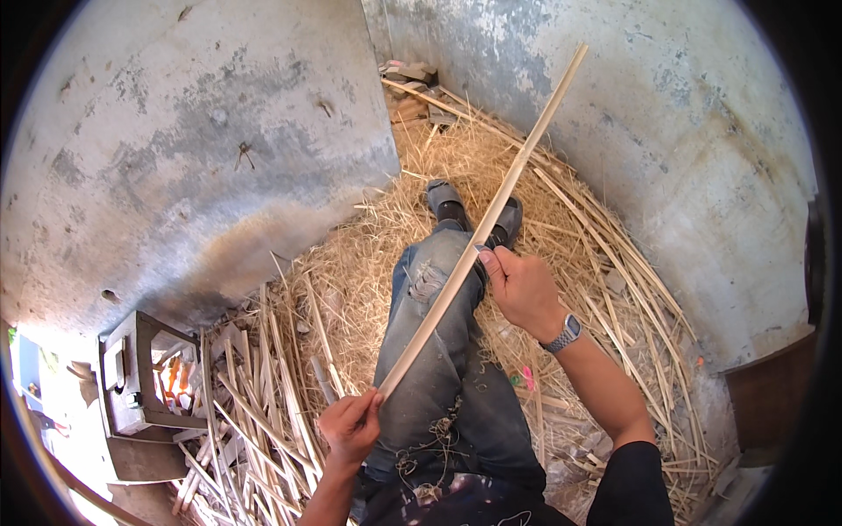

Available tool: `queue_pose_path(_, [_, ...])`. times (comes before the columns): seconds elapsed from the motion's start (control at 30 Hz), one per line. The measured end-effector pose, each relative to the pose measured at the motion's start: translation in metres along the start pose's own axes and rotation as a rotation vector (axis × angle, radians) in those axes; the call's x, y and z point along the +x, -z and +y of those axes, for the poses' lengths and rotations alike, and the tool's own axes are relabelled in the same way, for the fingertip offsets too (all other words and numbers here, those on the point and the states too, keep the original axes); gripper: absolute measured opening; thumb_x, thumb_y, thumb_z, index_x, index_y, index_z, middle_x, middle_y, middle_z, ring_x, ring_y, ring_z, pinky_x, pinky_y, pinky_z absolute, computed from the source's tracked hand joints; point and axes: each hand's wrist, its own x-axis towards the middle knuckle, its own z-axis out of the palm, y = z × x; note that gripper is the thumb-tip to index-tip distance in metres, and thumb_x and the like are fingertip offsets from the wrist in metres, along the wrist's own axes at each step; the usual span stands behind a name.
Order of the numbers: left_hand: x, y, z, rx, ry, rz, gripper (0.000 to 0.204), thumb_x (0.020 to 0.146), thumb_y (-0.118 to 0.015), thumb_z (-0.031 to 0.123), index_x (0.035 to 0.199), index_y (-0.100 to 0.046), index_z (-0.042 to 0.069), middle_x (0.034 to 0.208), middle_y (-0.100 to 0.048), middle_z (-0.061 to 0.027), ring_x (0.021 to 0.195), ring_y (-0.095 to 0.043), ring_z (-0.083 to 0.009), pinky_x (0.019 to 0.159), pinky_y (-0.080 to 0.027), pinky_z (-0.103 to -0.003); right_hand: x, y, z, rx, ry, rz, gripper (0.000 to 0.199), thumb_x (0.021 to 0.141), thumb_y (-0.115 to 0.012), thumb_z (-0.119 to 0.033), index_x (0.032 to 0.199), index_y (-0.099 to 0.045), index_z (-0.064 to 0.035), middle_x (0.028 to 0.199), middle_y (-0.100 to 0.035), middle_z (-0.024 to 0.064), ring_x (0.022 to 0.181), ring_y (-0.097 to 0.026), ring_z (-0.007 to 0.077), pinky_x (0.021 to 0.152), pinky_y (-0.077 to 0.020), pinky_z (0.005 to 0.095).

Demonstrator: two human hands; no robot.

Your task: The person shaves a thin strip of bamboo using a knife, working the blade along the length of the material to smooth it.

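A long, pale, split wooden or bamboo strip (456,277) slants across my lap, from low on the left to high on the right. My left hand (351,426) is closed round its near end, thumb and fingers pinching it. Partway along, my right hand (524,285) is closed beside the strip, thumb up against it. A small dark, blade-like edge (481,249) shows at the right thumb by the strip; the rest of that tool is hidden in the fist. My legs in worn, dusty jeans (430,333) stretch out beneath the strip.
Curly shavings (351,280) cover the floor round my legs. Several loose strips (272,377) pile up at left; more long strips (614,237) lie along the right wall (667,131). A grey metal panel (219,158) stands at left, above a boxy frame (145,377).
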Motion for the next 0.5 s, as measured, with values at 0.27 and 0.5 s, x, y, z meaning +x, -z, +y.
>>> queue_pose_path(0.27, [0.003,-0.006,0.013,-0.039,0.08,0.005,0.014,0.086,-0.085,0.002,0.099,-0.082,0.001,0.074,-0.073,-0.011,0.056,-0.065,-0.0157,0.052,-0.046,-0.028,-0.028,-0.004,-0.022,0.055,0.029,-0.121,0.043,0.11,-0.057,-0.035,0.075,-0.057,-0.0086,0.055,-0.056,0.0198,0.05,-0.06,0.0423,0.046,-0.0444,0.0527])
queue_pose_path(0.5, [0.006,-0.006,0.024,-0.07,0.135,-0.017,0.014,0.086,-0.085,0.002,0.099,-0.082,-0.001,0.073,-0.073,-0.0112,0.057,-0.064,-0.0162,0.054,-0.047,-0.029,-0.043,-0.01,-0.027,0.094,0.069,-0.11,0.042,0.109,-0.059,-0.033,0.075,-0.057,-0.0082,0.054,-0.056,0.0194,0.049,-0.059,0.0415,0.046,-0.0444,0.0522])
